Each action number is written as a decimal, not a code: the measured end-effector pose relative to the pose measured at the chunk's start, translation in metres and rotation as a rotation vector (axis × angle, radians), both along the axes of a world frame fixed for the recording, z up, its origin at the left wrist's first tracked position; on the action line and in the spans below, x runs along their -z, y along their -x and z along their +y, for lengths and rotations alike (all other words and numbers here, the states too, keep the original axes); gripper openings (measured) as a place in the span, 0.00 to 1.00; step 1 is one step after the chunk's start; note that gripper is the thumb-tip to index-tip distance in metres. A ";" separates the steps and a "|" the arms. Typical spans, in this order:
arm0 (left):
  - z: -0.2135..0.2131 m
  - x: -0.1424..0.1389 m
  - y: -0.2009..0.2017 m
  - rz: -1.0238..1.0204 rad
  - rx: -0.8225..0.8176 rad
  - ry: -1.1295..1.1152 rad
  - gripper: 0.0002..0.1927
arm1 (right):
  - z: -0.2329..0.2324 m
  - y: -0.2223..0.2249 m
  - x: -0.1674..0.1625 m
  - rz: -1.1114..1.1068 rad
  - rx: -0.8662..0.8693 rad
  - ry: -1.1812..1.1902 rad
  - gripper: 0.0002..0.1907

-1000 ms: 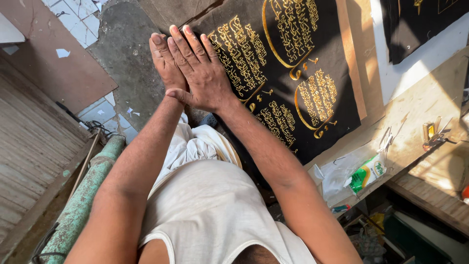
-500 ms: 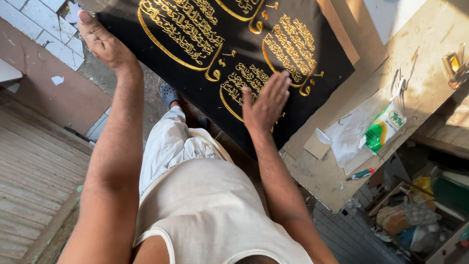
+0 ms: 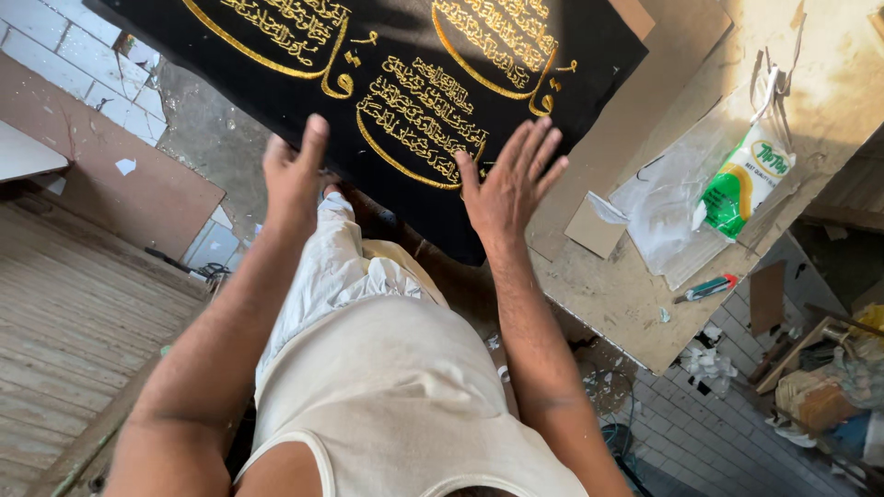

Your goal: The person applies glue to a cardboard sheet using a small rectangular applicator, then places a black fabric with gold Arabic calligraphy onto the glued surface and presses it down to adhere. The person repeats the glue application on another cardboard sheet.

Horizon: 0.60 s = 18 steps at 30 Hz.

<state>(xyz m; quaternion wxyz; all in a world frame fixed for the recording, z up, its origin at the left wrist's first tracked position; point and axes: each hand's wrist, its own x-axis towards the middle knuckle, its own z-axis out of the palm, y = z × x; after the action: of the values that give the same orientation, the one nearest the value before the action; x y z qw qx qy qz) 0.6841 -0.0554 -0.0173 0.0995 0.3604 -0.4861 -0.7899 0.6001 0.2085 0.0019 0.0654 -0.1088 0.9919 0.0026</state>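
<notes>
White tiled floor (image 3: 55, 41), brown board (image 3: 138, 184), wooden planks (image 3: 64, 313), sunlit workbench (image 3: 829, 101)

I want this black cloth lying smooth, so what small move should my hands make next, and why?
Probably lower both open palms onto the near edge of the black cloth with gold calligraphy. The left hand and right hand hover spread above it, holding nothing, and the edge overhangs the worktable toward you.

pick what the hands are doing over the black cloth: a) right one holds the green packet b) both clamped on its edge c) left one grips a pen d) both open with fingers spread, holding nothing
d: the left hand and right hand are both raised open and empty, fingers spread, at the near edge of the black cloth; the green packet lies apart on the table.
</notes>
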 end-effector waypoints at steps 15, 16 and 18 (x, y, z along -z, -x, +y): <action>0.048 0.057 -0.050 0.103 0.247 -0.131 0.06 | -0.015 0.115 0.031 0.065 -0.389 0.094 0.55; 0.047 0.065 -0.048 0.124 0.257 -0.153 0.06 | -0.015 0.115 0.030 0.064 -0.393 0.096 0.55; 0.039 0.076 -0.045 0.155 0.309 -0.183 0.06 | -0.017 0.116 0.026 0.067 -0.401 0.099 0.54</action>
<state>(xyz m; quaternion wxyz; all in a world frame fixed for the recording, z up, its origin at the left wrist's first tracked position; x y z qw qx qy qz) 0.7291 -0.0161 -0.0932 -0.0193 0.2272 -0.4528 -0.8620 0.4842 0.1915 -0.0244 0.0250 -0.3070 0.9509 -0.0294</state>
